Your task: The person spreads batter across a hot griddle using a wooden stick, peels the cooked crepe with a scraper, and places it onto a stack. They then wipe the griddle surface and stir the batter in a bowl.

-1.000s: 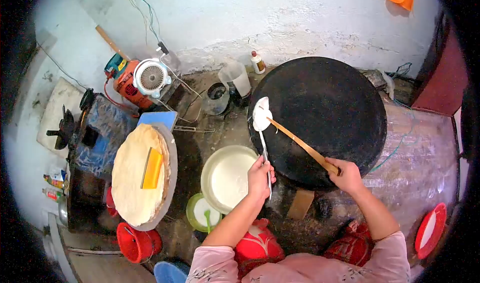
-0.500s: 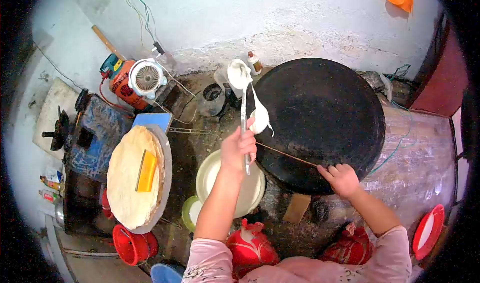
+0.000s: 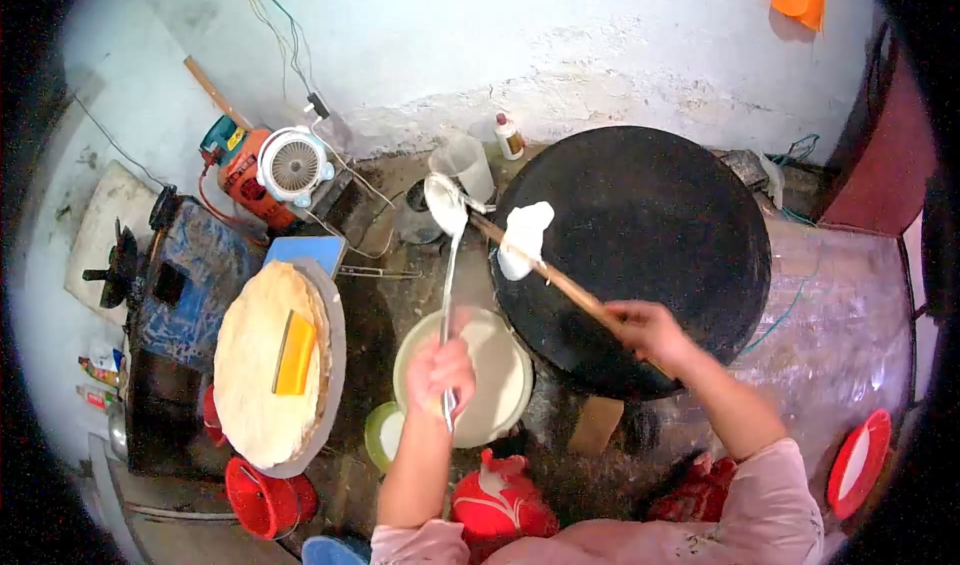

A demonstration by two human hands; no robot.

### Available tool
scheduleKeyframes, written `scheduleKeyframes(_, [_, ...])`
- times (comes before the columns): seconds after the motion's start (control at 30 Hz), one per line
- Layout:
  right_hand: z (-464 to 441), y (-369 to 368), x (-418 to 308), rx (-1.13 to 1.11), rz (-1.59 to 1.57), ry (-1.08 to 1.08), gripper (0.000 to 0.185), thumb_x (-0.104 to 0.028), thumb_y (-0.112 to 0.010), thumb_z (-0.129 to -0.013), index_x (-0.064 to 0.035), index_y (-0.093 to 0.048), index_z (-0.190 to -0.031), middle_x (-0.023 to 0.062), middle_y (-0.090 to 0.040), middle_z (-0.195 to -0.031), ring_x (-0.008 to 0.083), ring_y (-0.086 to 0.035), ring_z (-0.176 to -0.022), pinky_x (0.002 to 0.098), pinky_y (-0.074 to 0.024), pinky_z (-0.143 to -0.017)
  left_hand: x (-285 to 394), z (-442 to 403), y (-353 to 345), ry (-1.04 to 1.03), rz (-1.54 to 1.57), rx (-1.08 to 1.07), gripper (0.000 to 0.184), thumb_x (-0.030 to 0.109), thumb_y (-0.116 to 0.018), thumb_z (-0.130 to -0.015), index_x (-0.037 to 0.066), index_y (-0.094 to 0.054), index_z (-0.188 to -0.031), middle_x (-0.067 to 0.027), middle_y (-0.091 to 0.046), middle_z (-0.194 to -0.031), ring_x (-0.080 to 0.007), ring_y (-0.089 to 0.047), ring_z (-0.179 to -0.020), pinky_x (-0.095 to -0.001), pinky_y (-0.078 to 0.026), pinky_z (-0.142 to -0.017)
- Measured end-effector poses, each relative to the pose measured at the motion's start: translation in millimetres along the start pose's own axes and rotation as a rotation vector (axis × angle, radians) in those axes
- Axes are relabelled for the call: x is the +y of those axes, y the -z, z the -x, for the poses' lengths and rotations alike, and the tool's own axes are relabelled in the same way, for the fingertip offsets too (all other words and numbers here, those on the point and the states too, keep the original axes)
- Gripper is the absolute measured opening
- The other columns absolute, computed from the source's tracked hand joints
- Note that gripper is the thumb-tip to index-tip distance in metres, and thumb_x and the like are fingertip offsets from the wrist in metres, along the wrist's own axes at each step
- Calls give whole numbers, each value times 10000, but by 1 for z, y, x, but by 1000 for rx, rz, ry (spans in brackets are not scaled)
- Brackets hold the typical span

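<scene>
My left hand point(image 3: 440, 373) is closed round the handle of a metal ladle point(image 3: 445, 205), whose batter-coated bowl hangs left of a round black griddle point(image 3: 650, 225). A flat wooden spreader point(image 3: 592, 303) slants across the griddle's lower left, gripped near its lower end by my right hand point(image 3: 648, 333). White batter point(image 3: 526, 237) lies in a lump on the griddle's left side, at the spreader's upper edge. Below the ladle stands a wide pale basin point(image 3: 401, 367) of batter, partly hidden behind my left hand and forearm.
A stack of flatbreads point(image 3: 255, 365) with a yellow scraper point(image 3: 294, 353) is at left. Behind stand a clear plastic jug point(image 3: 466, 165), a white bottle point(image 3: 510, 139) and a blower point(image 3: 294, 160). A red bucket point(image 3: 262, 500) and small green bowl point(image 3: 373, 435) are lower left.
The ladle has come down and left, and the batter strand from it has parted. The spreader has turned its broad face into view. The batter now rests on the griddle against it.
</scene>
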State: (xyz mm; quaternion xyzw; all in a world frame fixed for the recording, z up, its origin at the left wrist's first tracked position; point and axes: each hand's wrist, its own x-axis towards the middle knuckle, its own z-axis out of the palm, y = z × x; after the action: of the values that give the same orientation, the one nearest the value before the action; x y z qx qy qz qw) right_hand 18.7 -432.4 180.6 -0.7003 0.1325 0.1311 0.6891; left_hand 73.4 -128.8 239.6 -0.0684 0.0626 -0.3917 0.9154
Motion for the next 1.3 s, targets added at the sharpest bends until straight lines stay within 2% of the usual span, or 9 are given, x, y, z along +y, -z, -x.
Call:
scheduleKeyframes(0.07, [-1,-13,29,195,736,551,381,-114,-547,-755,-126,-563,-1135,63,-610,-793,245,-565,-593,343,-480,-541,5,27,19,-55,35,59,403,160,-390,-906,-10,-373,-1271,-17,-415,-638,-81,-371,-447,-201,-336,-374])
scheduleKeyframes(0.2, [-41,8,12,450,1256,598,383,-127,-527,-748,-185,-546,-1126,101,-539,-719,303,-575,-656,414,-481,-566,15,74,62,-123,79,113,396,147,-378,-900,-48,-389,-1245,-11,-416,-623,-79,-377,-447,-198,-335,-379])
scheduleKeyframes(0.33, [-15,7,27,324,879,566,391,-119,-573,-695,-184,-588,-1080,106,-543,-726,304,-572,-644,400,-481,-547,22,126,106,-228,284,200,392,71,-365,-856,-81,-397,-1216,-8,-436,-624,-81,-401,-452,-195,-360,-410])
scheduleKeyframes(0.5, [-39,36,24,440,1389,644,509,-88,-559,-663,-134,-489,-1165,93,-522,-751,265,-549,-633,392,-456,-541,21,150,143,-284,345,318,340,54,-377,-889,-54,-376,-1211,4,-431,-610,-96,-436,-479,-203,-400,-441])
scheduleKeyframes(0.63, [-37,11,26,402,771,449,374,-120,-565,-732,-233,-588,-1088,100,-598,-881,290,-596,-744,375,-497,-629,21,146,148,-320,357,376,330,87,-316,-894,-118,-427,-1127,4,-418,-604,-93,-406,-452,-203,-376,-429])
scheduleKeyframes(0.8, [-69,34,32,569,1353,462,562,-100,-563,-690,-255,-478,-1223,101,-542,-762,275,-571,-616,401,-491,-578,12,139,142,-323,372,423,319,70,-307,-889,-110,-427,-1124,5,-422,-614,-90,-406,-450,-199,-371,-424])
scheduleKeyframes(0.93, [-64,14,23,448,717,392,397,-125,-556,-687,-209,-601,-1073,93,-597,-815,256,-604,-748,371,-501,-665,23,142,149,-294,260,468,324,77,-299,-890,-86,-427,-1139,0,-423,-605,-88,-398,-437,-198,-351,-413])
scheduleKeyframes(1.1, [-78,13,6,535,1332,449,396,-88,-492,-729,-133,-534,-1120,113,-558,-805,295,-573,-659,405,-470,-561,22,137,152,-227,386,440,330,92,-301,-887,-102,-439,-1114,7,-400,-558,-89,-379,-424,-197,-344,-423])
scheduleKeyframes(1.3, [-53,-4,23,585,873,629,350,-91,-545,-675,-148,-614,-1014,119,-573,-771,300,-581,-702,394,-483,-623,29,144,158,-217,337,438,320,65,-317,-867,-95,-449,-1110,19,-402,-561,-85,-380,-445,-207,-345,-444])
